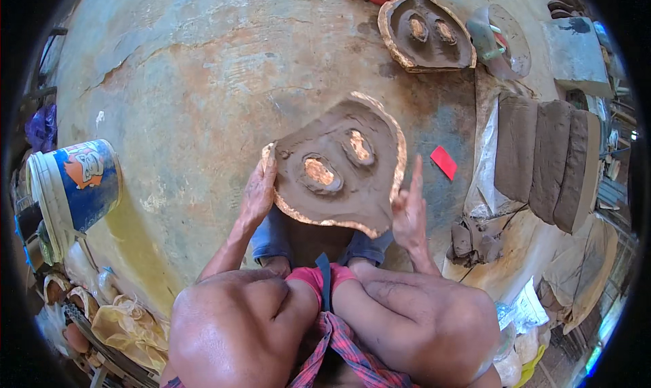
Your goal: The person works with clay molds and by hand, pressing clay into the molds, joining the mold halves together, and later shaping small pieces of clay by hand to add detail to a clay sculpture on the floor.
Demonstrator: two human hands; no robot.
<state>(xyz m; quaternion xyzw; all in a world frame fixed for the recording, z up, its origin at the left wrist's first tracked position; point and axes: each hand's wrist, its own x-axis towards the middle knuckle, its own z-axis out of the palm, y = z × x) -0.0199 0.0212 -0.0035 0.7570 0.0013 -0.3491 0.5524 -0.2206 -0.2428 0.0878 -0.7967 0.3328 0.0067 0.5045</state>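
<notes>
A clay-coated mould [342, 164] with two oval hollows and an orange rim lies on the concrete floor in front of me. My left hand [259, 193] grips its left edge, fingers curled over the rim. Against its right edge rests my right hand [409, 208], held flat with fingers straight up and smeared with clay. My knees and feet sit just below the mould.
A second similar mould [427, 32] lies at the top. Thick slabs of grey clay [546, 157] lean on plastic sheeting at right, beside a small red card [443, 162]. A blue and white bucket [74, 185] stands at left, with bags and pots [129, 327] below it.
</notes>
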